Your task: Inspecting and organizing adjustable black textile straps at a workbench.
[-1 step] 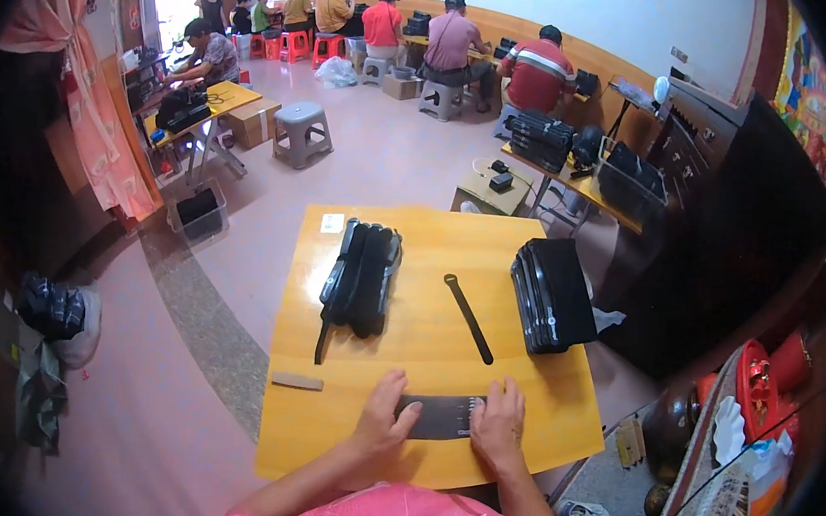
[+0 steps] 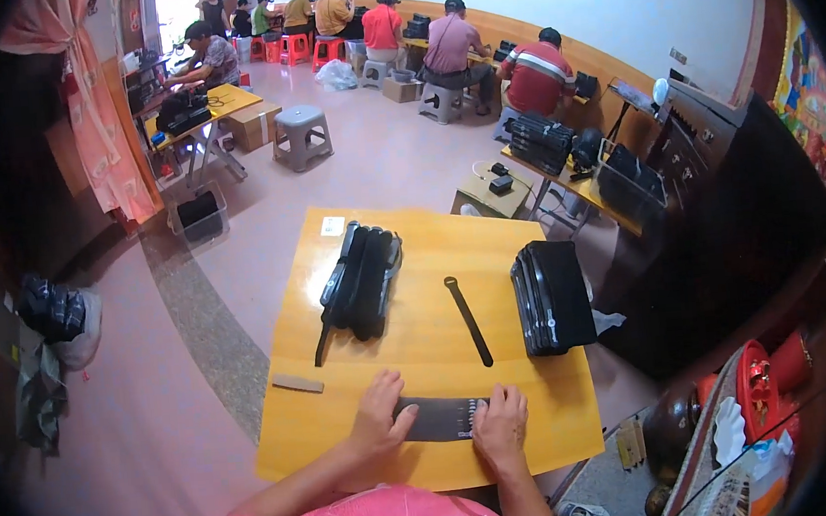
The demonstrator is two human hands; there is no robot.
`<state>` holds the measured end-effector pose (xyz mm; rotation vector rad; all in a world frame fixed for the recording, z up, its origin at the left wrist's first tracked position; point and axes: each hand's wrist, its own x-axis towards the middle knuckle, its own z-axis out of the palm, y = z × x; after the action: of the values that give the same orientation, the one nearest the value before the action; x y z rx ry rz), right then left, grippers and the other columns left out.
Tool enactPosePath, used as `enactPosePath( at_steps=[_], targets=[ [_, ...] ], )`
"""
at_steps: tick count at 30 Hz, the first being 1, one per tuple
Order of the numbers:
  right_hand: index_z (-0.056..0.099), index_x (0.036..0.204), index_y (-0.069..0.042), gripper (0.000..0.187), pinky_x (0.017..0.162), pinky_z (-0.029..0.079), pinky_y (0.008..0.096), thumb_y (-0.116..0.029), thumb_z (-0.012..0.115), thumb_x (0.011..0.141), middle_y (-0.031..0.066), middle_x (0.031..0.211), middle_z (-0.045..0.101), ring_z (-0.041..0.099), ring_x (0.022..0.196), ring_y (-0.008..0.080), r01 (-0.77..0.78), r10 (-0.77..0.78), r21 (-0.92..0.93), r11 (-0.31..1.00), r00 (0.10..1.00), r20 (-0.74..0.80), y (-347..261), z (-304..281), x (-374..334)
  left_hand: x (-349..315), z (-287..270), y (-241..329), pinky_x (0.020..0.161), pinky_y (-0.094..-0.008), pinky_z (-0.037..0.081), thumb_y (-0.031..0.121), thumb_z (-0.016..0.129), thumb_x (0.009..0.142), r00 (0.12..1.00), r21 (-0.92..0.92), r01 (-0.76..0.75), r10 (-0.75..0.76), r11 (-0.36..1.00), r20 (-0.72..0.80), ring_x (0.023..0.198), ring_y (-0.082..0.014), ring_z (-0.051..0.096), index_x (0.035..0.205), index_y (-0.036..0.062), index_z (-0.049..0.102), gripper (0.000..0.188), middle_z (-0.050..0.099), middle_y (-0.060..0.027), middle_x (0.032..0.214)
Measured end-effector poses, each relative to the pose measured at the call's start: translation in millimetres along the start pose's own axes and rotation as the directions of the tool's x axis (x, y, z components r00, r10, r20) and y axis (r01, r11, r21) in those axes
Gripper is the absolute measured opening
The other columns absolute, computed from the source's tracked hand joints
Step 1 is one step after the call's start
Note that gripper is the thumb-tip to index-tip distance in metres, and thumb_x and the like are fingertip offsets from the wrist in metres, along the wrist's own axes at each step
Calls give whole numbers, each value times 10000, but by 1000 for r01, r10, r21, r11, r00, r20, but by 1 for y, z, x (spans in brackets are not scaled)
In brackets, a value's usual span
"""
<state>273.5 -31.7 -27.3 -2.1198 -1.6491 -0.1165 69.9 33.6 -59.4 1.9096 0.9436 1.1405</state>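
While the dark panel [image 2: 437,419] lies between the left hand [image 2: 378,414] and the right hand [image 2: 501,426], it sits on the person's side of the loose black strap [image 2: 468,321], its long axis running left to right, crosswise to the strap's. Each hand closes on one end, thumb on top; whether fingers reach beneath is hidden. The right hand is nearer the strap. Compared with the earlier frame, panel, hands and strap keep their arrangement; only the whole view shifts very slightly.

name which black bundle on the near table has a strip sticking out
The left bundle: a thin black strip extends from its near end; the right bundle shows none.
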Motion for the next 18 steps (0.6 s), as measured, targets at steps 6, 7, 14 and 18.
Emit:
enactPosePath(
  at_steps=[6, 7, 14, 18],
  targets=[
    [552, 920, 26, 243, 766, 483, 464, -202, 588, 845, 238, 935, 570, 580, 871, 388, -91, 107, -133, 987, 988, 113, 3, 9, 10, -7, -7, 25, 1078, -560, 207, 373, 589, 854, 970, 607, -138, -19, 782, 244, 1314, -447, 308, 1243, -20, 514, 558, 374, -301, 1370],
    [557, 903, 24, 243, 722, 497, 470, -213, 580, 856, 230, 876, 587, 604, 809, 385, -137, 150, -140, 981, 985, 85, 8, 14, 13, -6, -6, 22, 1084, -552, 204, 378, 581, 862, 970, 596, -128, -25, 793, 242, 1315, -441, 310, 1259, -17, 508, 565, 371, -303, 1370],
    [570, 827, -17, 225, 664, 506, 478, -232, 557, 888, 199, 765, 618, 635, 738, 369, -146, 183, -204, 968, 967, 177, 0, 10, 15, -12, -5, -4, 1077, -530, 231, 382, 568, 882, 987, 534, -115, 37, 838, 155, 1296, -432, 341, 1242, -32, 511, 551, 422, -290, 1333],
    [564, 788, -31, 232, 620, 503, 471, -234, 548, 899, 195, 732, 616, 634, 711, 370, -55, 67, -142, 988, 995, 80, 2, 10, 10, -13, -5, -9, 1064, -502, 267, 346, 553, 901, 997, 430, -80, 62, 899, 54, 1273, -408, 383, 1223, -53, 508, 514, 471, -264, 1297]
  ],
)
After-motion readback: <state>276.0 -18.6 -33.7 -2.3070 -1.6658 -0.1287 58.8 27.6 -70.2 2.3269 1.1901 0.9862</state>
